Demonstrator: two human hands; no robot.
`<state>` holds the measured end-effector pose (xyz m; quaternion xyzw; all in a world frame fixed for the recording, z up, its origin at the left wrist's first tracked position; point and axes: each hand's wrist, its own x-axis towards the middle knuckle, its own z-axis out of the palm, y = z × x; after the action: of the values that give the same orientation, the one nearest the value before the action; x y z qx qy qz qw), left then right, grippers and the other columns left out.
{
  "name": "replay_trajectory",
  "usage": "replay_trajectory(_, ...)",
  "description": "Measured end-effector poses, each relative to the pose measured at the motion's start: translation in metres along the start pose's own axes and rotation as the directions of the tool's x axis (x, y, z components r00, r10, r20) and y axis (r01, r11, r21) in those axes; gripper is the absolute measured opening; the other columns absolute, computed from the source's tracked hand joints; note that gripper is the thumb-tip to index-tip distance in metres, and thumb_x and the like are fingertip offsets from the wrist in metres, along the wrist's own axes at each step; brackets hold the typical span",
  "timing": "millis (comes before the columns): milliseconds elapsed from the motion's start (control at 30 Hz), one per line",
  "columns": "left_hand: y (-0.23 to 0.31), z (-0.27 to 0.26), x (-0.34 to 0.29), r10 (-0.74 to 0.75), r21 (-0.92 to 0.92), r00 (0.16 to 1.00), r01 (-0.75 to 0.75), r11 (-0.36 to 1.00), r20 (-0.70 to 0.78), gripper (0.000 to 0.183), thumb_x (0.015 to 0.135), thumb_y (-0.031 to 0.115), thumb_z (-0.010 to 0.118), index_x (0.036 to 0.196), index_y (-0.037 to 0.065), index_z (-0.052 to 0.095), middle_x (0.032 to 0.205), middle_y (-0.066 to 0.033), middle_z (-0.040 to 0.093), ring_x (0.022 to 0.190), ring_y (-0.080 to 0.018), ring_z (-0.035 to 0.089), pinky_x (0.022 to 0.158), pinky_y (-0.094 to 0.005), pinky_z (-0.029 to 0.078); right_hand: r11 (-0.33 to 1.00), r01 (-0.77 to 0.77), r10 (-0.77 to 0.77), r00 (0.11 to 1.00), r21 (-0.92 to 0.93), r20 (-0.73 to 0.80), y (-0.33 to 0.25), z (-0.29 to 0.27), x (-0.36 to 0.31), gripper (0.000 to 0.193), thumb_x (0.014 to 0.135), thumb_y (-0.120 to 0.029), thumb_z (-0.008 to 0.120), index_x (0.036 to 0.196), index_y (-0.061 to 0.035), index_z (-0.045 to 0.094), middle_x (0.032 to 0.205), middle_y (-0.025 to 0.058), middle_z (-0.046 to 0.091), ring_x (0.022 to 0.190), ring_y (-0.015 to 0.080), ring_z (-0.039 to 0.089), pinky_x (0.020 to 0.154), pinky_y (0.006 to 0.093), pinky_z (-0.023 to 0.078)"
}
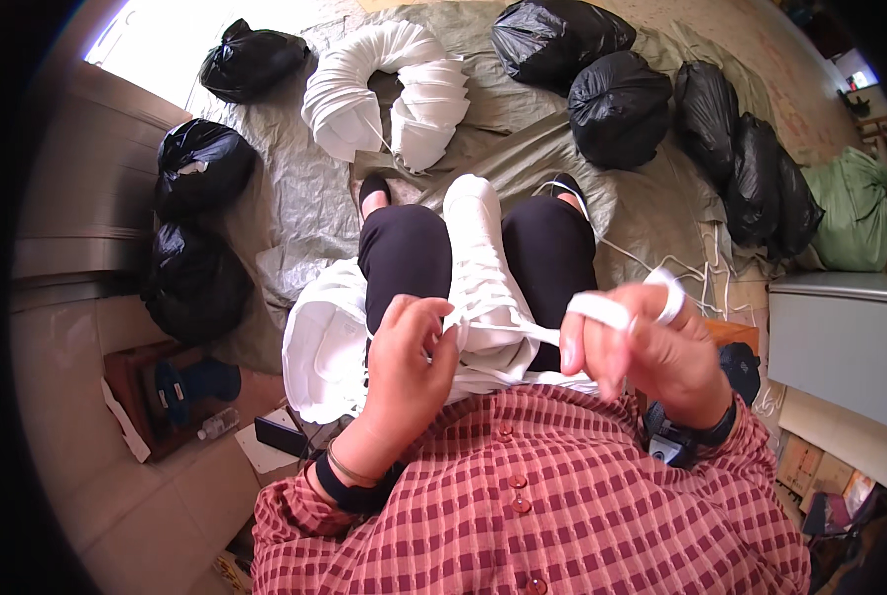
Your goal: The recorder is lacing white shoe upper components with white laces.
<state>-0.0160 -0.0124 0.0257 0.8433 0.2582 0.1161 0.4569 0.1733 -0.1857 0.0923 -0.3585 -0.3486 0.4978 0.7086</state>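
Note:
A white lace-up shoe [483,268] lies between my thighs, its toe pointing away from me and its laces crossing over the front. At the shoe's left upper edge, my left hand [411,357] is closed, thumb and fingers pinched by the lacing. A white shoelace [523,328] stretches from the shoe's opening to my right hand [647,342], raised on the right with its fingers curled on the lace. White bands circle some fingers of that hand. Beside my left thigh sits a bundle of white shoe pieces [316,347], partly hidden by my arm and leg.
A curved stack of white shoe pieces [389,84] lies beyond my feet on a grey-green sheet [309,223]. Several black bags, among them a round one [620,109], surround it. Loose white laces [706,273] trail at right, near a green sack [850,210] and grey cabinet [845,327].

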Motion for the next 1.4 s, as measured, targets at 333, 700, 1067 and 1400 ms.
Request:
replay_trajectory(333, 0.055, -0.063, 0.014, 0.146, -0.765, 0.984, -0.016, 0.644, 0.103, 0.027, 0.111, 0.030, 0.046, 0.102, 0.006, 0.055, 0.078, -0.0046, 0.055, 0.069, -0.0156, 0.054, 0.073, -0.0343, 0.047, 0.946, 0.164, -0.160, 0.986, -0.281, 0.039, -0.031, 0.034, 0.096, 0.049, 0.105, -0.032, 0.059, 0.139, 0.0023, 0.050, 0.135, 0.0172, 0.059, 0.113, 0.0201, 0.063, 0.094, 0.0303, 0.051)
replay_trajectory(700, 0.107, -0.116, 0.044, 0.201, -0.916, 0.973, -0.183, 0.357, -0.116, 0.039, 0.113, 0.032, 0.038, 0.096, 0.003, 0.057, 0.066, 0.0023, 0.037, 0.056, -0.0094, 0.034, 0.064, -0.0313, 0.042, 0.202, 0.152, -0.110, 0.985, -0.967, 0.132, 0.041, 0.031, 0.032, 0.041, 0.093, -0.025, 0.072, 0.123, -0.0017, 0.059, 0.117, 0.0194, 0.062, 0.106, 0.0386, 0.062, 0.093, 0.0446, 0.051)
replay_trajectory(1067, 0.143, -0.091, 0.077, 0.129, -0.548, 0.980, -0.193, 0.814, -0.154, 0.023, 0.108, 0.020, 0.053, 0.106, 0.000, 0.063, 0.078, -0.0004, 0.059, 0.076, -0.0123, 0.055, 0.069, -0.0291, 0.047, 0.955, -0.248, 0.232, 0.966, -0.164, -0.111, 0.046, 0.026, 0.040, 0.032, 0.111, -0.025, 0.046, 0.097, -0.0027, 0.064, 0.087, -0.0002, 0.064, 0.073, 0.0055, 0.060, 0.069, 0.0218, 0.051)
replay_trajectory(1400, 0.060, 0.012, 0.033, 0.460, -0.183, 0.888, -0.449, 0.875, 0.021, 0.021, 0.098, 0.010, 0.065, 0.112, -0.005, 0.063, 0.097, -0.0184, 0.067, 0.086, -0.0349, 0.069, 0.079, -0.0398, 0.054, 0.995, 0.085, -0.074, 0.980, 0.055, -0.186, -0.027, 0.024, 0.076, 0.030, 0.111, -0.029, 0.045, 0.108, -0.0034, 0.061, 0.102, 0.0120, 0.070, 0.088, 0.0192, 0.069, 0.082, 0.0327, 0.058)
